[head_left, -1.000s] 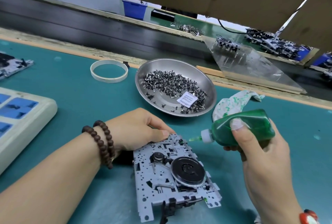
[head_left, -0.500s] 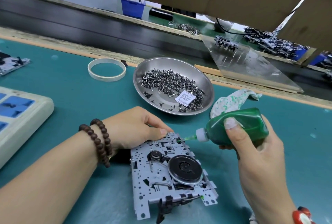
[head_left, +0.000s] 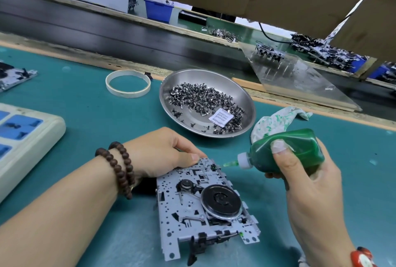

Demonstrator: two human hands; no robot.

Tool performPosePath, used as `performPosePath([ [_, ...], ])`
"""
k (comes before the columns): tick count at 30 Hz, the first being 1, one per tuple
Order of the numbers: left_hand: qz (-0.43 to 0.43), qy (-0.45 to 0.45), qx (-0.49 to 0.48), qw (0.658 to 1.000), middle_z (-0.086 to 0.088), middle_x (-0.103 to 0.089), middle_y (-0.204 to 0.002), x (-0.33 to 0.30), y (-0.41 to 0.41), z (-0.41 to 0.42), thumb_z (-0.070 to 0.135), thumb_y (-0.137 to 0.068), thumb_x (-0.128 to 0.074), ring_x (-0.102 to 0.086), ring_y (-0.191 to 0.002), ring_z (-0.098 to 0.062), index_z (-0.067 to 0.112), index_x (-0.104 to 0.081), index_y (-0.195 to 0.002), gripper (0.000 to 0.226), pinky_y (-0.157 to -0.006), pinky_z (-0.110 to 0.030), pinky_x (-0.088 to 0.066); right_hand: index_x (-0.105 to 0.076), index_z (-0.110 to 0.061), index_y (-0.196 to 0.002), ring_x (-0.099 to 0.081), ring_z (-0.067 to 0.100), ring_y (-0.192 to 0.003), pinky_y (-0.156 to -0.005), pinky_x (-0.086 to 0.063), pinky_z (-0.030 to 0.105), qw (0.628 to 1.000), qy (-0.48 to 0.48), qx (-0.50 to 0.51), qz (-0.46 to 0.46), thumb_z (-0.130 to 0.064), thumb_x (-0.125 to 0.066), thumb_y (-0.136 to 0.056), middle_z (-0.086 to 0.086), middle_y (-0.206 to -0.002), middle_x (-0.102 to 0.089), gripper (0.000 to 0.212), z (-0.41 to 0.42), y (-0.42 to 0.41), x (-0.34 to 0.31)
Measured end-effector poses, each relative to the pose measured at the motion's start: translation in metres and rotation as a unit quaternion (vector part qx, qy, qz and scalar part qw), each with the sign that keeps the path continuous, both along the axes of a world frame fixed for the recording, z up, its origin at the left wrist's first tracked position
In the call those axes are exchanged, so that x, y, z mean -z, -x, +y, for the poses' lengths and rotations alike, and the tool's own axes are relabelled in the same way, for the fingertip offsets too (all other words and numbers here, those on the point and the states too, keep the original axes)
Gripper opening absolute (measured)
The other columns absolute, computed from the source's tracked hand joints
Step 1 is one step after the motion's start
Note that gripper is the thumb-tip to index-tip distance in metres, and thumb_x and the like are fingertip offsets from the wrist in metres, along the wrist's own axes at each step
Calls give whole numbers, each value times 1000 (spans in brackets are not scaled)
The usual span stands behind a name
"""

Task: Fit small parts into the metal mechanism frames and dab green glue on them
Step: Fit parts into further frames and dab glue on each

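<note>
A grey metal mechanism frame (head_left: 184,213) with a black flywheel lies on the teal mat in front of me. My left hand (head_left: 158,155) grips its far left edge, thumb on the top plate. My right hand (head_left: 304,179) holds a green glue bottle (head_left: 289,151) tipped on its side. The bottle's green nozzle tip (head_left: 227,164) sits right at the frame's far corner, next to a small dark part with a green dab. Another green dab shows at the frame's near right edge. A steel dish (head_left: 242,93) behind holds several small metal parts.
A glue-stained white rag (head_left: 276,119) lies right of the dish. A white ring (head_left: 128,83) sits at the back left, a white power strip (head_left: 27,138) at the far left, another frame (head_left: 15,76) beyond it. A conveyor and cardboard panel run along the back.
The glue bottle has moved left, bringing its nozzle from clear of the frame up to the frame's far corner. My left hand has kept its hold on the frame.
</note>
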State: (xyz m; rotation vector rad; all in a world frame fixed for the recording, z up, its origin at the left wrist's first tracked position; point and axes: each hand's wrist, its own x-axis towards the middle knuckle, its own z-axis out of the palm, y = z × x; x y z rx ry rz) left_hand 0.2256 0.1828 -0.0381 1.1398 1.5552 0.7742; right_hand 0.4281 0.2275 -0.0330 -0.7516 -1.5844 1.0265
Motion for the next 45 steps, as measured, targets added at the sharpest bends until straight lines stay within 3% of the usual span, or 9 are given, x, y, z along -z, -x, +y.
performPosePath([
  [6,-3,-2,0,1000,9,-74,-79,-1,0,0,19,-88,-60,-67,-69,0,28,-74,-86,17,-69,-14,-52,-67,-34,-79,-63,6,-63,-52,-48,16,1000,17,10,4,-42,-65,-68,-7,-70,-68,14,-1,0,-2],
  [19,-2,-12,4,1000,10,-74,-79,2,1,1,19,-88,-60,-67,-71,-1,29,-74,-84,17,-72,-17,-52,-69,-33,-78,-61,4,-62,-50,-48,16,998,47,9,30,-38,-71,-70,-10,-69,-67,10,-1,0,-3],
  [24,41,-70,-6,997,9,-73,-84,2,-6,-2,23,-87,-61,-66,-78,-4,37,-71,-81,18,-82,-21,-52,-71,-27,-75,-59,4,-59,-49,-44,13,984,131,-77,90,-61,-80,-49,-7,-69,-66,44,-7,7,-5],
  [27,70,-108,-11,992,11,-70,-66,3,-13,-3,25,-89,-59,-57,-59,-1,35,-70,-88,15,-66,-15,-51,-71,-26,-70,-59,4,-56,-47,-44,13,975,168,-112,91,-58,-84,-45,-6,-66,-65,42,-14,14,-3],
  [30,94,-118,-22,988,16,-43,-34,2,-14,-3,27,-90,-56,-35,-34,0,33,-67,-92,13,-41,-7,-30,-72,-22,-67,-60,8,-54,-46,-46,15,964,215,-128,88,-37,-81,-57,-1,-64,-66,20,-17,15,2],
  [33,95,-121,-16,988,16,-38,-31,1,-14,-3,27,-91,-55,-33,-31,0,35,-64,-92,12,-39,-6,-26,-72,-21,-72,-61,14,-57,-47,-48,20,965,222,-133,35,-41,-80,-58,6,-69,-68,25,-22,17,4],
  [35,94,-122,-16,988,17,-38,-31,1,-14,-3,28,-91,-55,-34,-32,0,35,-64,-92,12,-40,-6,-26,-72,-21,-70,-60,14,-53,-44,-46,20,965,226,-131,32,-24,-73,-67,9,-67,-67,4,-23,17,6],
  [37,92,-119,-16,988,17,-38,-31,1,-14,-3,28,-91,-56,-34,-31,-1,35,-64,-91,11,-39,-6,-26,-71,-21,-67,-59,14,-51,-41,-45,19,965,226,-132,30,-15,-71,-66,9,-65,-66,6,-22,18,6],
  [45,93,-118,-17,989,19,-42,-32,2,-13,-2,28,-90,-56,-36,-32,2,36,-64,-91,11,-39,-5,-27,-70,-17,-69,-62,30,-63,-55,-54,33,965,232,-119,18,-23,-70,-62,16,-70,-66,9,-21,17,6],
])
